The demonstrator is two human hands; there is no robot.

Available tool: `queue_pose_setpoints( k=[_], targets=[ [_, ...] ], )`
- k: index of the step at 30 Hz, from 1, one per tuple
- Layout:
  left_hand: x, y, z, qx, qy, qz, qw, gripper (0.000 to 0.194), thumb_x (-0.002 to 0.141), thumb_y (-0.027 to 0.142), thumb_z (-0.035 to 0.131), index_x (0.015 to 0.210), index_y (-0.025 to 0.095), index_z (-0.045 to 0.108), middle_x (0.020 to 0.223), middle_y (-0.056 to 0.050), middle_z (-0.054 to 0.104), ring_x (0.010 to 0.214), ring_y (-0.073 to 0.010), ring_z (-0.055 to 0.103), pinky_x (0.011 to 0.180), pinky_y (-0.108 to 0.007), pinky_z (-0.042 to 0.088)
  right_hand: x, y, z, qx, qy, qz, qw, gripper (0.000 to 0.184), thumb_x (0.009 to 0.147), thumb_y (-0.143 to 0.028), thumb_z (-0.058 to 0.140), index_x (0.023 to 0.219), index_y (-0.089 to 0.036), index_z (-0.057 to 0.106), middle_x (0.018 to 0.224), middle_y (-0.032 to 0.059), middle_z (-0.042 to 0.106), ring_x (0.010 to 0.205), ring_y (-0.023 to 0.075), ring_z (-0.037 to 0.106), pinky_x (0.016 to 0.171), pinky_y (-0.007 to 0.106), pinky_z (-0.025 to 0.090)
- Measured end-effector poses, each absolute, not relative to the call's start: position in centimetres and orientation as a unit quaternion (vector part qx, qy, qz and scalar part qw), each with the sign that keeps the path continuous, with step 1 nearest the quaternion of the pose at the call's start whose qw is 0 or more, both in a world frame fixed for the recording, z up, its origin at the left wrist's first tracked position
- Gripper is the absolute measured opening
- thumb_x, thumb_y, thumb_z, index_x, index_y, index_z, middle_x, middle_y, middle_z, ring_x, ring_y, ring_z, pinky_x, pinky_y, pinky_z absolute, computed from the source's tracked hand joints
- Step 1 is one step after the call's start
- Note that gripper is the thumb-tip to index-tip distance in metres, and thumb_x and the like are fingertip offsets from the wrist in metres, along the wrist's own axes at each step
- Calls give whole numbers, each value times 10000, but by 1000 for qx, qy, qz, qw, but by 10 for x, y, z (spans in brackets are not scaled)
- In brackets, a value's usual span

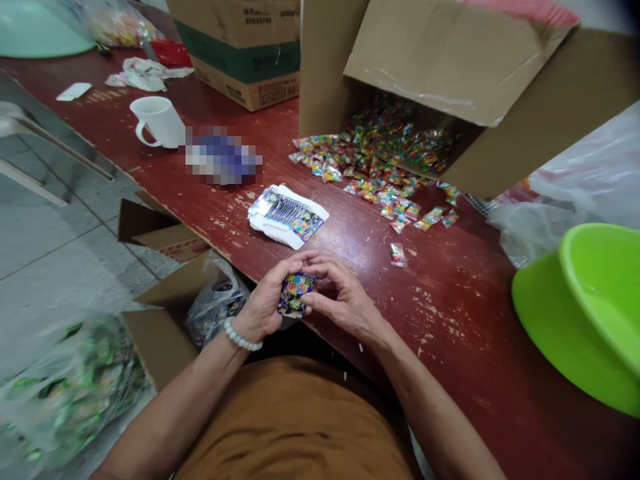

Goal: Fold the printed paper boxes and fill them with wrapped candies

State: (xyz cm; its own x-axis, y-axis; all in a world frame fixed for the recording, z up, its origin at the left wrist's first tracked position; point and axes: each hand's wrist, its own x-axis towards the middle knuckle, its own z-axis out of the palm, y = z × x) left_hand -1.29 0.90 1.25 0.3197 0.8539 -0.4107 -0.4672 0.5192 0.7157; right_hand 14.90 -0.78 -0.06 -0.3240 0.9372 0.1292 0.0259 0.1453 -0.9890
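Observation:
A small dark packet with a colourful cartoon print (297,295) is held between my two hands over the table's near edge. My left hand (270,293), with a beaded bracelet at the wrist, closes around the packet's left side. From the right, my right hand (340,293) grips it with thumb and fingers. Just beyond the hands lies a fanned stack of similar printed packets with white edges (290,217). One wrapped candy (398,255) lies apart on the table, right of the stack.
Many wrapped candies (370,180) spill from a tipped cardboard box (425,60) onto the red table (450,320). A green basin (575,313) stands at right, a white mug (157,122) at left. Below the left edge are an open carton (160,347) and a bag of green packets (75,387).

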Motion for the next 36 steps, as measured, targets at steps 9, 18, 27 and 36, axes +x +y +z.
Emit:
queue_pose_setpoints(
  k=[9, 18, 27, 36],
  targets=[
    [-121, -7, -24, 416, 623, 515, 416, 453, 874, 498, 578, 1194, 189, 664, 914, -38, 697, 831, -171, 645, 761, -266, 512, 211, 7, -19, -587, -575, 325, 469, 468, 828, -426, 701, 1251, -268, 579, 1213, 85, 617, 757, 159, 579, 700, 346, 503],
    [-83, 34, -19, 717, 594, 364, 11, 448, 948, 434, 482, 1298, 192, 621, 1287, -117, 637, 1230, -274, 533, 1089, -448, 354, 186, 55, -27, -580, -673, 244, 389, 385, 840, -326, 636, 1203, -201, 623, 1114, 102, 645, 738, 179, 599, 737, 378, 518],
    [-33, 76, -46, 807, 577, 122, -42, 669, 957, 484, 457, 1505, 104, 406, 1608, -242, 253, 1490, -448, 156, 1128, -702, 64, 140, 131, -32, -683, -686, 117, 222, 623, 847, -558, 649, 1325, -167, 562, 1467, 195, 445, 1260, 416, 417, 976, 582, 364],
    [-35, 74, -50, 799, 575, 174, -39, 741, 933, 528, 476, 1526, 101, 352, 1618, -241, 220, 1508, -418, 121, 1148, -686, 31, 141, 131, -39, -660, -542, 256, 452, 343, 779, -491, 684, 929, -187, 631, 1007, 83, 653, 950, 243, 572, 859, 391, 448]
  ],
)
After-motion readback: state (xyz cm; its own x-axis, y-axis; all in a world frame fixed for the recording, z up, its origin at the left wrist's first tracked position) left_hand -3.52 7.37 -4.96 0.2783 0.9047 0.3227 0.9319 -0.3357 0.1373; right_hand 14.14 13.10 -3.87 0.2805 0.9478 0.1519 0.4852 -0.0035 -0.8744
